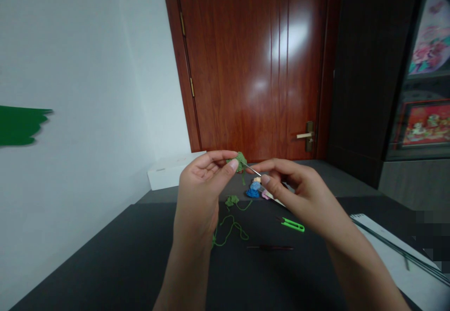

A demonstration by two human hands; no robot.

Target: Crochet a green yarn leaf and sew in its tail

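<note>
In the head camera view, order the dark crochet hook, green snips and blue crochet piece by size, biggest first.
The dark crochet hook, longest. Then green snips and blue crochet piece: they look alike, and the piece lies farther off, so I can't rank them.

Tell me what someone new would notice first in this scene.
A tall, glossy reddish-brown wooden door with a brass lever handle fills the view straight ahead. Below it, the left hand pinches a small green crocheted piece, and the right hand holds a thin metal needle to it. Bright green plastic thread snips lie on the dark table beneath.
</note>
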